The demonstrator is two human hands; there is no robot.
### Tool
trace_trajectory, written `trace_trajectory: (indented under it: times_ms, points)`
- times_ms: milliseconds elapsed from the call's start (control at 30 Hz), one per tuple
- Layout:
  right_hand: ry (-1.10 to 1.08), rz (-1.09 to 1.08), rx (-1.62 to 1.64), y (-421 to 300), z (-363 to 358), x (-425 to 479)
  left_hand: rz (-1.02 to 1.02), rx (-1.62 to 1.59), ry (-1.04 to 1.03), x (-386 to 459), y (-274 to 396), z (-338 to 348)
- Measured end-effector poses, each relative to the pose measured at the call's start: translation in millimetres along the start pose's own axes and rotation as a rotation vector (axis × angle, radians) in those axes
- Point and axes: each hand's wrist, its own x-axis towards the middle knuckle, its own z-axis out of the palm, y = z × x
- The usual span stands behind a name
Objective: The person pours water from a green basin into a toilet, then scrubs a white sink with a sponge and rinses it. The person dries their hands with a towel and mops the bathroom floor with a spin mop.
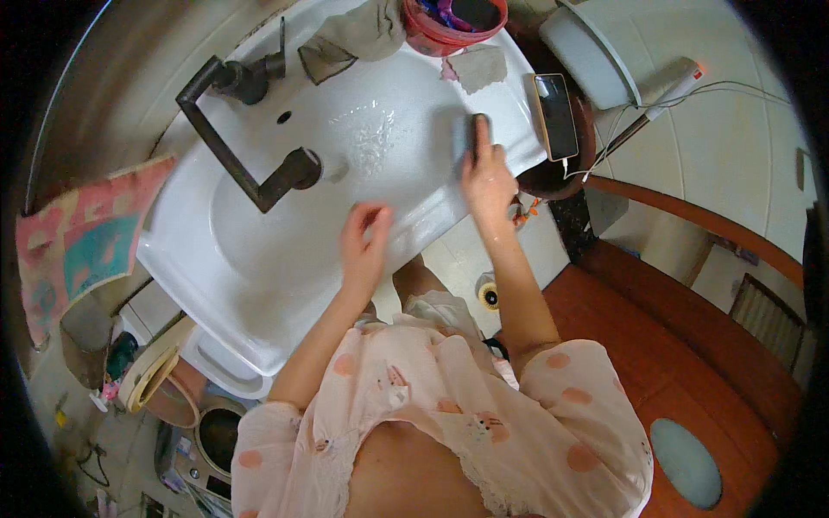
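My right hand point(487, 175) holds a dark-topped, pale-edged scrub brush or sponge point(465, 137) against the right slope of the white ceramic washbasin point(272, 285); blur hides its exact kind. Over the basin's near edge my left hand point(367, 233) hovers with curled fingers and nothing visible in it. From the dark angled faucet point(227, 146), whose outlet is above the basin, water point(375, 136) lies or splashes on the white surface. A grey cloth point(369, 29) and a worn grey rag point(479, 67) rest along the back rim.
A red bucket point(434, 39) with dark and purple things stands at the back rim. Right of the basin, a smartphone point(556, 116) with a white cable lies on a brown round surface, near a white tub point(586, 58). A pink and teal towel point(97, 239) hangs at left.
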Motion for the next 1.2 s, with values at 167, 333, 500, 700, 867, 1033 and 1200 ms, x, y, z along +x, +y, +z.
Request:
trace_trajectory:
  times_ms: [167, 333, 500, 700, 867, 1033, 1200]
  points:
    - [-0.024, 0.068, 0.03, 35, 4, 5, 0.625, 0.603, -0.16, 130, 30, 135]
    - [-0.037, 0.069, 0.09, 23, 4, 10, 0.773, 0.954, -0.034, 207, 3, 197]
    - [0.135, 0.051, 0.041, 40, 17, 67, 0.633, 0.728, -0.09, 193, -7, 151]
    - [0.227, -0.052, 0.004, 39, 11, 148, 0.335, 0.445, -0.031, 96, -22, 67]
    - [-0.075, -0.061, 0.02, 26, 5, 80, 0.187, 0.45, 0.058, 63, -31, 26]
    - [0.183, 0.044, 0.001, 30, 4, 126, 0.122, 0.375, 0.041, 57, -37, 11]
    - [-0.085, -0.237, 0.046, 4, 21, 42, 0.196, 0.419, 0.088, 54, -41, -3]
